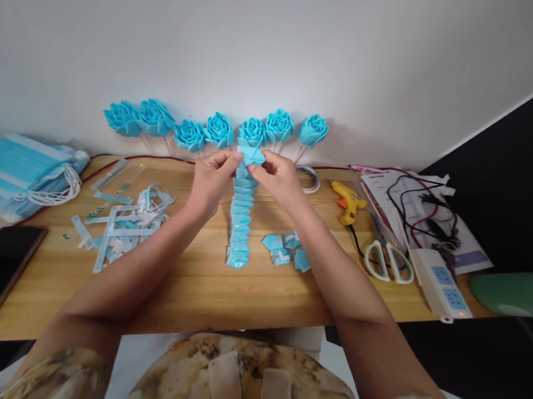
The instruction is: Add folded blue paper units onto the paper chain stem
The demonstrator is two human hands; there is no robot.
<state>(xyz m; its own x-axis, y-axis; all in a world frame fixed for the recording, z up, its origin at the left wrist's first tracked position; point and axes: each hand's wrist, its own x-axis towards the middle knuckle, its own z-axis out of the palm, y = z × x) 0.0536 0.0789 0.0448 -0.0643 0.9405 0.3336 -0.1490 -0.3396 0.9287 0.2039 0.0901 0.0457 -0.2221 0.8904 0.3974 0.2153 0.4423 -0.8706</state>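
Left hand (214, 174) and right hand (277, 178), both nearly closed, pinch a blue petal piece (251, 155) over the far end of the overlapping petal row (240, 222) on the table (191, 289). From where I'm standing, uneven pulling could crease the piece; a dropped right forearm (335, 274) might drag the loose petals (282, 256) beside it.

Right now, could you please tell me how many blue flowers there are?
7 by the wall: two flowers at far left, two left of centre, one just beyond the held blue piece, two farther right. More could be hidden.
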